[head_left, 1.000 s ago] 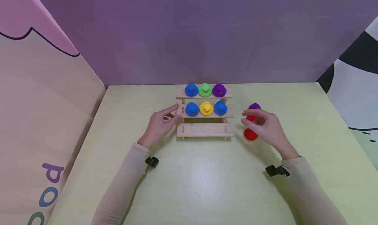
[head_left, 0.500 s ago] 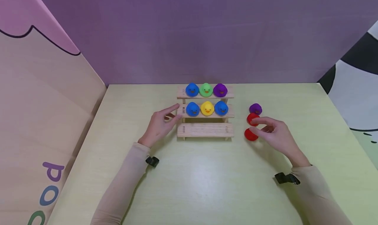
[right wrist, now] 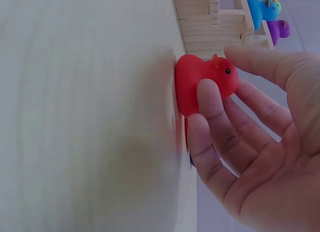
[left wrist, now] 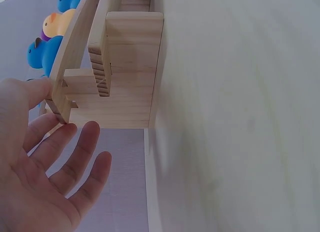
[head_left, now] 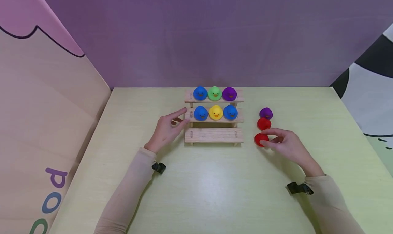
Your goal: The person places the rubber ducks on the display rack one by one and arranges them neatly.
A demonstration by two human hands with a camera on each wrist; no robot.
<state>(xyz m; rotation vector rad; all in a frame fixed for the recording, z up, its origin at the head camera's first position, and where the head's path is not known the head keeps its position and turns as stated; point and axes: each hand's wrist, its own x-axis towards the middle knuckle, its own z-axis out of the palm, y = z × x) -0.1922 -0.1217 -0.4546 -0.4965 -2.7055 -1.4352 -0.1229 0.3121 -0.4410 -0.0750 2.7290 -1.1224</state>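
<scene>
My left hand (head_left: 165, 130) pinches the left end of the middle step of a small wooden tiered rack (head_left: 213, 135), thumb on one face and fingertips on the other; its other fingers are spread. At the right of the rack, my right hand (head_left: 288, 143) has its thumb and fingers round the nearest red rubber duck (right wrist: 192, 84), which sits on the table. Beyond that duck stand another red duck (head_left: 264, 123) and a purple duck (head_left: 266, 113) in a line.
The rack's top step bears a blue duck (head_left: 200, 93), a green duck (head_left: 215, 93) and a purple duck (head_left: 229, 94). On the middle step are two blue ducks and a yellow duck (head_left: 216, 112). A purple wall (head_left: 215, 39) rises behind the table.
My right hand has come down and toward me, from over the farther ducks to the nearest red one, its fingers now round it. The left hand stays on the rack.
</scene>
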